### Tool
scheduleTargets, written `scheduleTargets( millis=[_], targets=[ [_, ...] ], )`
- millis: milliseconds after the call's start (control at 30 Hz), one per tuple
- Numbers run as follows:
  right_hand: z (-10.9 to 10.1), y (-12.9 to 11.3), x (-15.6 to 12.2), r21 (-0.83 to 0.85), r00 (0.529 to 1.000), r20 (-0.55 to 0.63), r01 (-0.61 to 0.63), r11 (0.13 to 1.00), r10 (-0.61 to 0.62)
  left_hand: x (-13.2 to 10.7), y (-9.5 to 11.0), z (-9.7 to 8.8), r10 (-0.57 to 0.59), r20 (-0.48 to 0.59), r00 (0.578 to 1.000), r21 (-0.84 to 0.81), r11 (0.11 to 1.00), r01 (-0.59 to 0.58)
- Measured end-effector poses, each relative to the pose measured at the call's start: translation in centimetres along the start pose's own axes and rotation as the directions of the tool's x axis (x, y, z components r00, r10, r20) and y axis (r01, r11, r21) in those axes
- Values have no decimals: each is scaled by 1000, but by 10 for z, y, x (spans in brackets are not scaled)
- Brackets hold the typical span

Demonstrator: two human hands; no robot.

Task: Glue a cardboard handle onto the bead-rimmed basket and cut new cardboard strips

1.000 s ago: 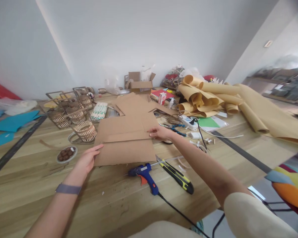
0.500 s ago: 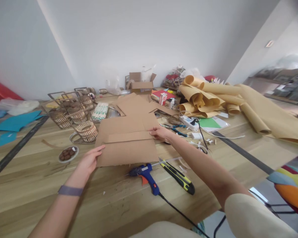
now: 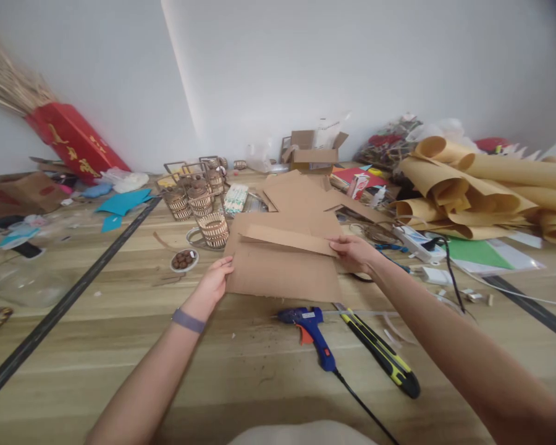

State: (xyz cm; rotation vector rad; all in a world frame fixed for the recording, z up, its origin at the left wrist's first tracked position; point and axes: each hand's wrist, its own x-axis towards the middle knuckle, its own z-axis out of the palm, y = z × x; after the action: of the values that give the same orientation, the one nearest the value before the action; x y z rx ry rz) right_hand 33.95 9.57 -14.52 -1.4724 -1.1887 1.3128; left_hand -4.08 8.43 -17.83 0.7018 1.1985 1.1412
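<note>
A flat brown cardboard sheet (image 3: 282, 278) lies in front of me. My left hand (image 3: 217, 279) grips its left edge, fingers on top. Between the thumb and fingers of my right hand (image 3: 354, 252) is the right end of a narrow cardboard strip (image 3: 290, 238). The strip slants over the sheet, its near edge slightly raised. Just below the sheet lie a blue glue gun (image 3: 312, 327) with an orange trigger and a yellow-and-black utility knife (image 3: 380, 349).
Small woven baskets (image 3: 213, 230) and a bowl of brown balls (image 3: 184, 260) stand left of the sheet. More cardboard (image 3: 296, 191) lies behind it. To the right are a power strip (image 3: 419, 243), cables and rolled kraft paper (image 3: 467, 185). The glue gun's cord (image 3: 361, 402) runs toward me.
My right hand has lifted and tilted the strip, and its left end has come away from my left hand. The view has turned left, bringing a red box into sight.
</note>
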Motion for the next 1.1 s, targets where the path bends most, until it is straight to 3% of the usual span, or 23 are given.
scheduleTargets(
  millis=[367,633,900,1100],
  targets=[
    [9,15,-6,-262,999,26,48,964,-43,-5,5,10,-30,5,1000,8,1000,30],
    [20,27,-4,-443,996,-1,79,893,-89,-4,2,9,-14,-94,995,13,1000,16],
    [13,17,-15,-590,997,-68,-3,807,-46,2,-3,4,16,-180,984,43,999,-8],
    [15,15,-29,-648,996,-49,-91,756,78,0,-3,7,42,-175,984,38,999,-36]
  ],
)
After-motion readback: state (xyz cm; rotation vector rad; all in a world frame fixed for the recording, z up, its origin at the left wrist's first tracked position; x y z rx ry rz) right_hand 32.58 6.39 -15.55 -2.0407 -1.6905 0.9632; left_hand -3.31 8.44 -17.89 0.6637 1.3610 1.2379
